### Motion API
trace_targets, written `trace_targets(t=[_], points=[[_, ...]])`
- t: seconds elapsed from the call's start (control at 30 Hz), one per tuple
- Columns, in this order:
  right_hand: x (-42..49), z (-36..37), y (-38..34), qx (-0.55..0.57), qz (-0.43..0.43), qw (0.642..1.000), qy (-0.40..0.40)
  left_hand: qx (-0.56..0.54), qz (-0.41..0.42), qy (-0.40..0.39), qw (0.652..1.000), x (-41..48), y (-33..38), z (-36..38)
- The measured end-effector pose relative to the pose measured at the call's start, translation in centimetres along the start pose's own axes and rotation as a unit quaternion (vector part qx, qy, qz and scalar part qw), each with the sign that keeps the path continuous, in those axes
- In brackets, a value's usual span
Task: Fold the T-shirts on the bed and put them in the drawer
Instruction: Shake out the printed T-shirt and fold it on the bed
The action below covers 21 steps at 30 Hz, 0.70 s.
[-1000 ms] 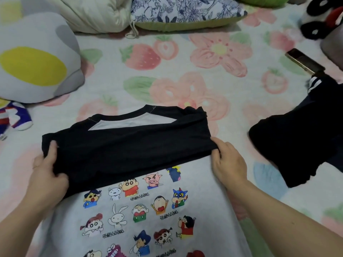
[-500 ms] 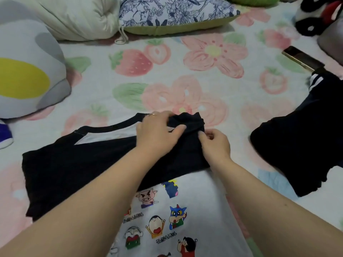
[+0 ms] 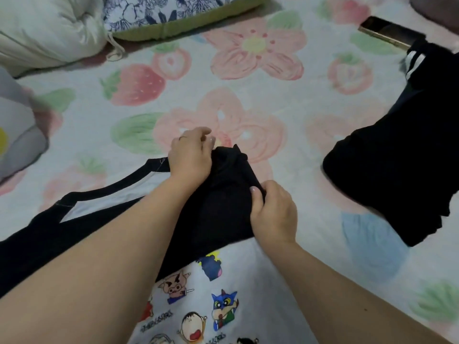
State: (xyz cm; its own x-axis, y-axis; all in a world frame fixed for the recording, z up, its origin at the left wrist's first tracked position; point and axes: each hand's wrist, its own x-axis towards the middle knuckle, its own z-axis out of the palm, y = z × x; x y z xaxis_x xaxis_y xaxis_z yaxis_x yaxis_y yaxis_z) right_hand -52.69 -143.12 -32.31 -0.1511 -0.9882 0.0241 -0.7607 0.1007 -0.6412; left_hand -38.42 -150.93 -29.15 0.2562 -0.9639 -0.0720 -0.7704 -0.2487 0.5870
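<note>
Black-sleeved grey cartoon-print T-shirt (image 3: 223,214): we're mid-fold, left hand (image 3: 191,158) and right hand (image 3: 274,214) both pinching its sleeve (drawer not yet reached).

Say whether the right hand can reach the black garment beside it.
Probably yes: only bedspread lies between the right hand and the black garment, though it now grips the T-shirt.

A bed (image 3: 310,155) fills the view, spread with a pale sheet (image 3: 82,120) printed with pink flowers, strawberries and green leaves. At its far edge lie a white pillow (image 3: 44,28) and, touching it, a blue-and-white floral cushion (image 3: 173,11) with a green border. A grey plush cushion (image 3: 17,135) sits at the left. The light is soft and even.
</note>
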Motion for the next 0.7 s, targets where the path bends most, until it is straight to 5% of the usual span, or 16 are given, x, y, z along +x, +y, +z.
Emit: trace_targets(t=[0.13,0.2,0.33,0.47,0.7], points=[[0.1,0.1,0.2,-0.024,-0.014,1.000,-0.001,0.222,0.097,-0.144,0.959,1.6,-0.7,-0.6],[0.2,0.2,0.2,-0.031,-0.018,0.999,0.005,0.140,0.120,-0.148,0.972,2.1,-0.4,-0.5],[0.0,0.8,0.3,-0.054,-0.030,0.998,0.020,-0.101,0.031,-0.154,0.982,2.3,0.1,-0.7],[-0.2,1.1,0.2,-0.056,-0.047,0.995,0.064,-0.050,0.116,-0.290,0.949,2.8,2.1,-1.1],[-0.3,1.5,0.5,-0.061,-0.059,0.992,0.089,-0.086,0.145,-0.298,0.940,3.7,3.7,-0.4]])
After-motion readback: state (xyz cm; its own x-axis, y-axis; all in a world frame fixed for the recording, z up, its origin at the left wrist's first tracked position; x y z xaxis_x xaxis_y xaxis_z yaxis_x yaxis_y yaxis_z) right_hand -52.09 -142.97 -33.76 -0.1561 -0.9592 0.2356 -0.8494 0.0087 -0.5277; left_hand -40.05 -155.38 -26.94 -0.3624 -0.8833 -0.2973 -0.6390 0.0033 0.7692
